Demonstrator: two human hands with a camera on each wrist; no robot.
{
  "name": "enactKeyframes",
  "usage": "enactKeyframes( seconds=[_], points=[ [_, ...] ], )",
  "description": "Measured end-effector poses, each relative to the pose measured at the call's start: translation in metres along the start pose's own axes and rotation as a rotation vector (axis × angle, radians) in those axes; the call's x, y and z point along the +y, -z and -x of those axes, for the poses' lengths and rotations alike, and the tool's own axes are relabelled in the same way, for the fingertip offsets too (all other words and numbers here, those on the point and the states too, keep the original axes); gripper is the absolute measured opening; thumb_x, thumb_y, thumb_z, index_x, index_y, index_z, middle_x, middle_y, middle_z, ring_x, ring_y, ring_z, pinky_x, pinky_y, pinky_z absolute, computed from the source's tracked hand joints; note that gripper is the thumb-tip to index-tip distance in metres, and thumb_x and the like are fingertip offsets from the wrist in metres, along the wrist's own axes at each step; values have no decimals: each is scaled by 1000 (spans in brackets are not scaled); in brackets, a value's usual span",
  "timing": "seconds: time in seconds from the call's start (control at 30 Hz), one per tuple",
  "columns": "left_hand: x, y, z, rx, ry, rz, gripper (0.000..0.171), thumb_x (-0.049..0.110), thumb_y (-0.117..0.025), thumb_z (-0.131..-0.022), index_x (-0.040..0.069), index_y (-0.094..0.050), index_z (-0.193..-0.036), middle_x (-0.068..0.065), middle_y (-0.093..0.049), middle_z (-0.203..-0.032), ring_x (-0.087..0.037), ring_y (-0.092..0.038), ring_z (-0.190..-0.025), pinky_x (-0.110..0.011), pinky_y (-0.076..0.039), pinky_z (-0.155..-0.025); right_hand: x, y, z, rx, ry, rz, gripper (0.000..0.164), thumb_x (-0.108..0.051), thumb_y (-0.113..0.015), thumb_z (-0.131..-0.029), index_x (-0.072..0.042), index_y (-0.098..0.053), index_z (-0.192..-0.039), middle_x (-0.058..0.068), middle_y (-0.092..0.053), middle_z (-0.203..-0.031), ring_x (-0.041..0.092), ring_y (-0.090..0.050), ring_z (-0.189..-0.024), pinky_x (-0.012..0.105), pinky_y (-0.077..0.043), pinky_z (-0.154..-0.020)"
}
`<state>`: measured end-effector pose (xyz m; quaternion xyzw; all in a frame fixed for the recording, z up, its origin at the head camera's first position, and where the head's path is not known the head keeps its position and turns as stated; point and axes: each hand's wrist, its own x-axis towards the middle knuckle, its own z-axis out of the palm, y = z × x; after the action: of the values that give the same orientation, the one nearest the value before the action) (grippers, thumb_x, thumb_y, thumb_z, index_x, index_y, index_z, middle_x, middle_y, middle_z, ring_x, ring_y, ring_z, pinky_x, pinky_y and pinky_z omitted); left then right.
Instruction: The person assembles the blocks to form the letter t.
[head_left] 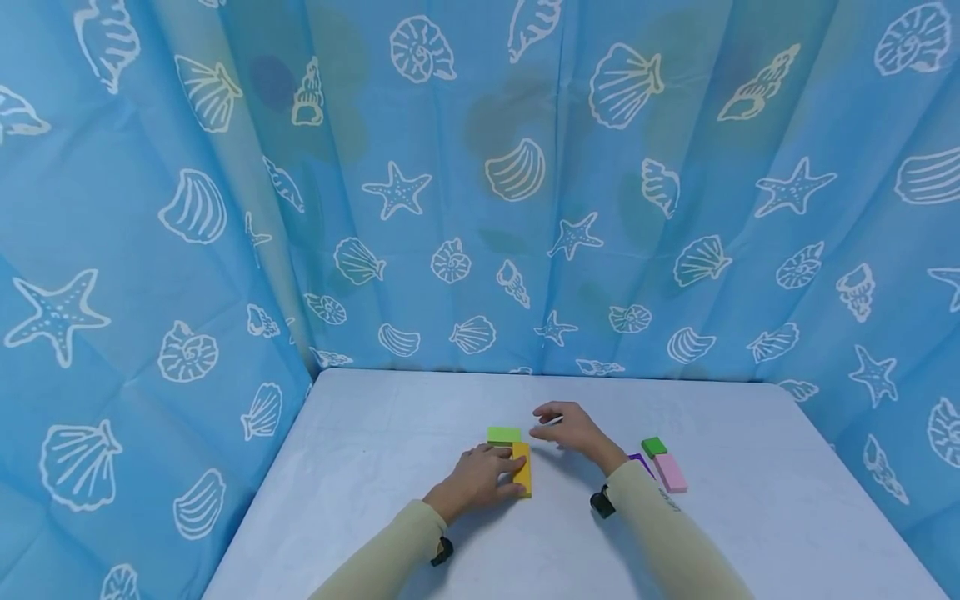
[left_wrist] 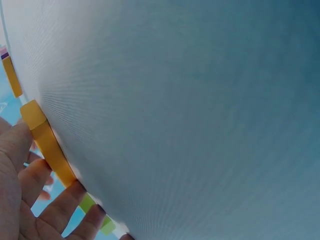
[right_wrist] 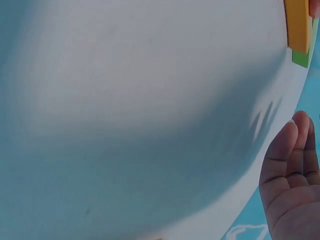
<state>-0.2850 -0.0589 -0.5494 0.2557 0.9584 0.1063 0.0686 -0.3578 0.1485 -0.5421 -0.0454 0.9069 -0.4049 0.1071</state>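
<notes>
My left hand (head_left: 477,478) rests against a flat yellow block (head_left: 523,477), with its thumb near the close end and its fingers spread along the left side. In the left wrist view those fingers (left_wrist: 62,205) reach on toward a light green block (left_wrist: 107,225). This light green block (head_left: 504,435) lies across the far end of the yellow one. Just right of the pair, my right hand (head_left: 573,432) hovers over the table with gently bent fingers. The right wrist view shows that hand (right_wrist: 292,185) holding nothing, its palm bare.
Right of my right sleeve lie a green block (head_left: 654,447) and a pink block (head_left: 671,473). A purple piece (head_left: 637,459) shows partly behind that sleeve. Another orange-yellow block (left_wrist: 12,77) appears in the left wrist view. A blue shell-patterned curtain (head_left: 480,208) surrounds the white table (head_left: 390,417).
</notes>
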Motion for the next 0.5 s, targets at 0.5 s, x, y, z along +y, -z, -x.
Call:
enactKeyframes(
  seconds=[0.5],
  points=[
    [-1, -2, 0, 8, -13, -2, 57, 57, -61, -91, 34, -53, -142, 0, -54, -146, -29, -48, -135, -53, -43, -107, 10, 15, 11, -45, 51, -8, 39, -24, -79, -85, -10, -69, -120, 8, -68, -114, 21, -63, -98, 35, -58, -77]
  ],
)
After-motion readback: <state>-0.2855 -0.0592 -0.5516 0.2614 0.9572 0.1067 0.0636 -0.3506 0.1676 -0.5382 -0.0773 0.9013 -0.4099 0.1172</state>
